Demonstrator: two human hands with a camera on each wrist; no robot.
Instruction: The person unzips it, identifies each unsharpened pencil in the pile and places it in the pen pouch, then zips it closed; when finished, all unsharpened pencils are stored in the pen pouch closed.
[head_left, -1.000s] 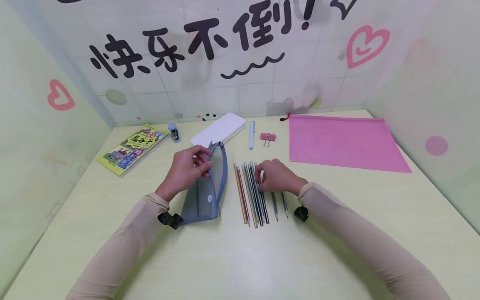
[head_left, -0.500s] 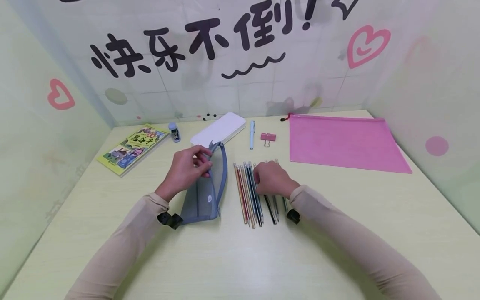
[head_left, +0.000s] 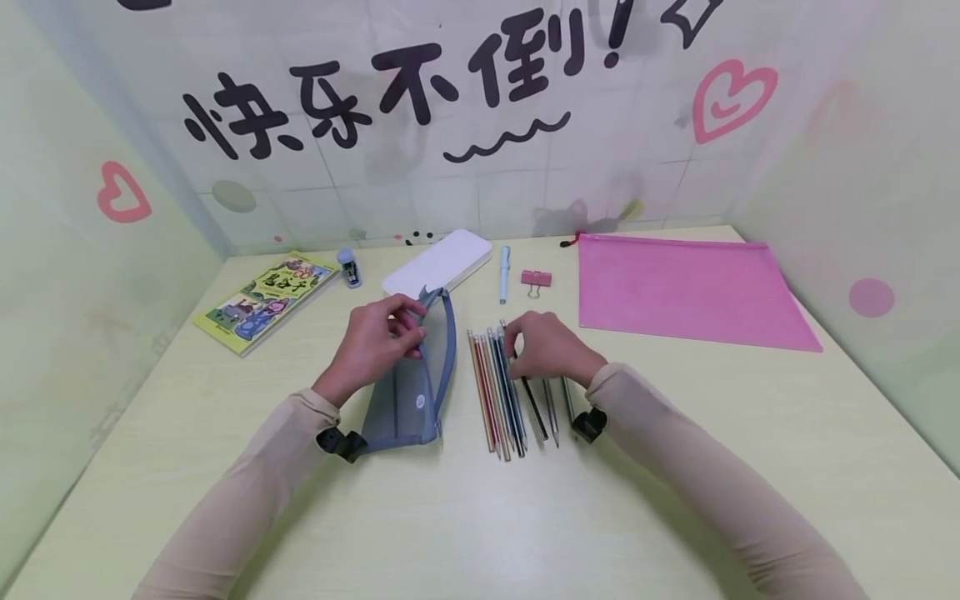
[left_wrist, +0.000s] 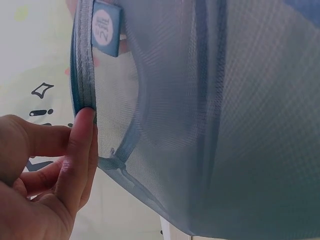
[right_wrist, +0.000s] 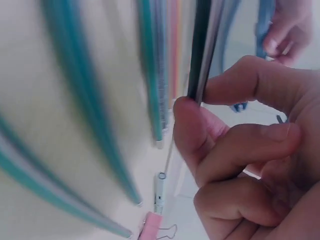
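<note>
My left hand (head_left: pixel 375 343) pinches the zippered rim of a blue-grey mesh pencil case (head_left: pixel 408 408), which stands with its mouth spread toward the pencils. In the left wrist view, thumb and fingers hold the zipper edge (left_wrist: pixel 84 65) below a small blue label. Between thumb and index finger, my right hand (head_left: pixel 553 346) pinches a dark pencil (right_wrist: pixel 201 45), slanted over the others. Left of this hand lies a row of pencils (head_left: pixel 491 400) in red, gold and blue. A few more lie under and right of it, two of them teal and blurred in the right wrist view.
Behind the case lies a white box (head_left: pixel 438 260). A light blue pen (head_left: pixel 504 275) and a pink binder clip (head_left: pixel 536 279) are beyond the pencils. A pink zip pouch (head_left: pixel 690 292) is at right; a yellow-green book (head_left: pixel 266 302) and a small blue-capped container (head_left: pixel 348 268) are at left.
My right hand has shifted slightly left and now holds the dark pencil, tilted apart from the row. The left hand and pencil case have stayed in place.
</note>
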